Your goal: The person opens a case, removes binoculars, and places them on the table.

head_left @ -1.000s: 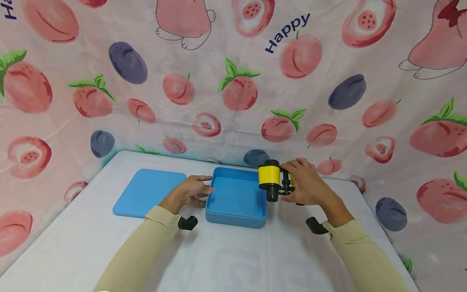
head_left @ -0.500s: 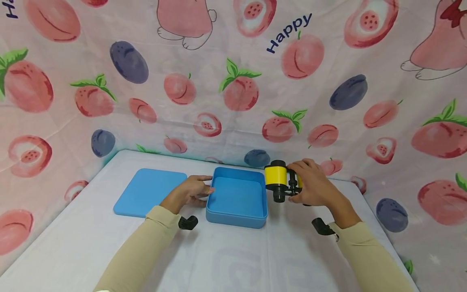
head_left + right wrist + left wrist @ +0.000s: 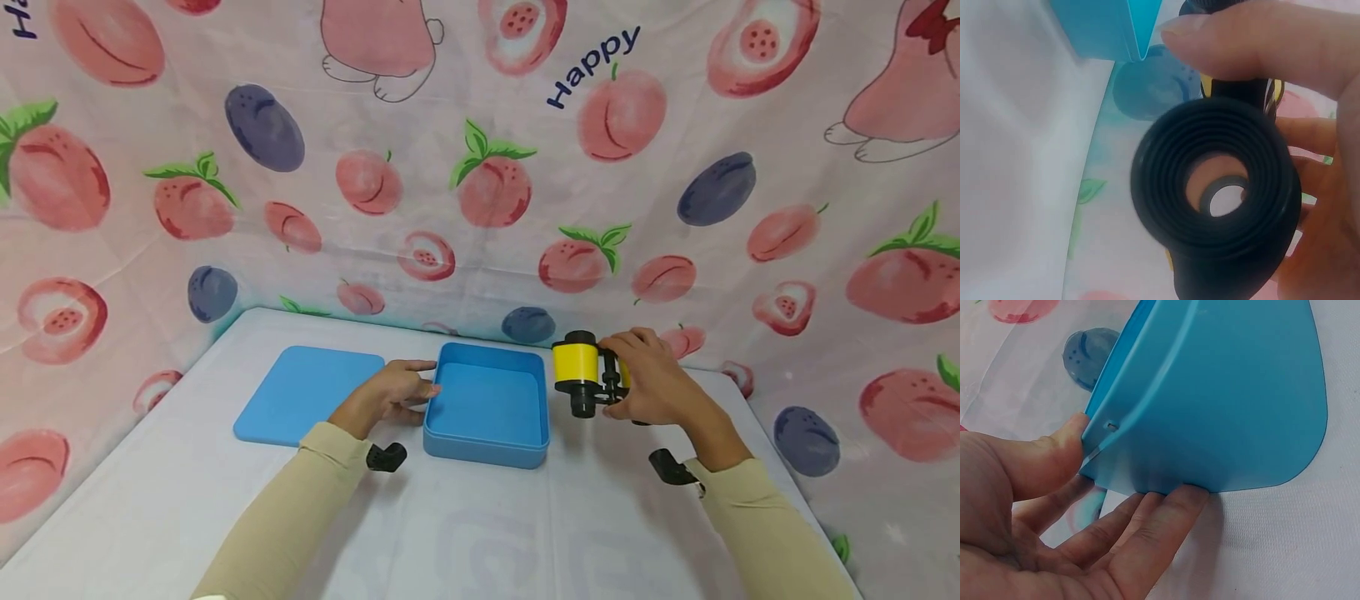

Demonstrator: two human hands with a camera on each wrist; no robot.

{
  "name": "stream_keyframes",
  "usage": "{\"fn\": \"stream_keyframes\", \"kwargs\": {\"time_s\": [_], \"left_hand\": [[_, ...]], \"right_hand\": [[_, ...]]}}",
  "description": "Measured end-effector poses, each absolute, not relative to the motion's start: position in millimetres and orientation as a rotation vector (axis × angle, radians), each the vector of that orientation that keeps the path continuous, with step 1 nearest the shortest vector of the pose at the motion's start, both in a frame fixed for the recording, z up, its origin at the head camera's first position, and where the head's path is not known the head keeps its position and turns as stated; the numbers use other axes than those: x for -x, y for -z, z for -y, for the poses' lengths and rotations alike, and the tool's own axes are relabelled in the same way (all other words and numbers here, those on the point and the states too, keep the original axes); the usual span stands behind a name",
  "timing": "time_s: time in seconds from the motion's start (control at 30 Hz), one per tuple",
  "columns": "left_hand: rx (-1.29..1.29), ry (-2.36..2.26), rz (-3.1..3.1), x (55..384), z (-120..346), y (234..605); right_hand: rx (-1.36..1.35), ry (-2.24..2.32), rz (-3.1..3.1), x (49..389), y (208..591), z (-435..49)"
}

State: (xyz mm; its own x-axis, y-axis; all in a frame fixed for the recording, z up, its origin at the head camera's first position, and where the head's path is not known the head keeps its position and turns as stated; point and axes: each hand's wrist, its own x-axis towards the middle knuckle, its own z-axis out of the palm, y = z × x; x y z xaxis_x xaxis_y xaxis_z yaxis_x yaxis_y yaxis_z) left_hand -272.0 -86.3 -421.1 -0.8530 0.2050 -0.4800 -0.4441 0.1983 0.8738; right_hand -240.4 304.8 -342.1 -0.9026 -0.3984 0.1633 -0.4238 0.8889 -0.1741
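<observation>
My right hand (image 3: 648,379) holds a pair of yellow and black binoculars (image 3: 576,363) just right of the box, thumb at the near side and fingers over the far side. One black eyepiece (image 3: 1160,187) looms large in the right wrist view, with a ring of light through it. An uncovered blue box (image 3: 487,404) with rounded corners sits on the table, its bare floor showing. At its left wall, my left hand (image 3: 393,392) grips the side. In the left wrist view the thumb (image 3: 1054,456) is at the rim and the fingertips (image 3: 1188,494) meet the outer wall.
A flat blue lid (image 3: 300,392) lies left of the box, partly behind my left hand and sleeve. The white-covered table (image 3: 480,533) backs onto a hanging cloth (image 3: 465,275) printed with fruit. Black wrist mounts (image 3: 386,457) stick out from both sleeves.
My right hand has carried the binoculars to the right, from overlapping the box's right edge to beside it. The left hand, box and lid keep their places.
</observation>
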Motion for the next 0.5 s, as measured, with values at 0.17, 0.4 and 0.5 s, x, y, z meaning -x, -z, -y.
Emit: {"fn": "stream_keyframes", "kwargs": {"time_s": [0.17, 0.4, 0.5], "left_hand": [[0.221, -1.702, -1.980, 272.0, 88.1, 420.6], [0.202, -1.695, -1.993, 270.3, 87.8, 420.3], [0.200, -1.699, -1.990, 269.3, 86.9, 420.9]], "right_hand": [[-0.646, -0.325, 2.928, 240.5, 341.8, -307.4], [-0.651, -0.299, 2.926, 238.5, 341.3, -310.3], [-0.663, -0.304, 2.925, 237.8, 342.0, -310.8]]}}
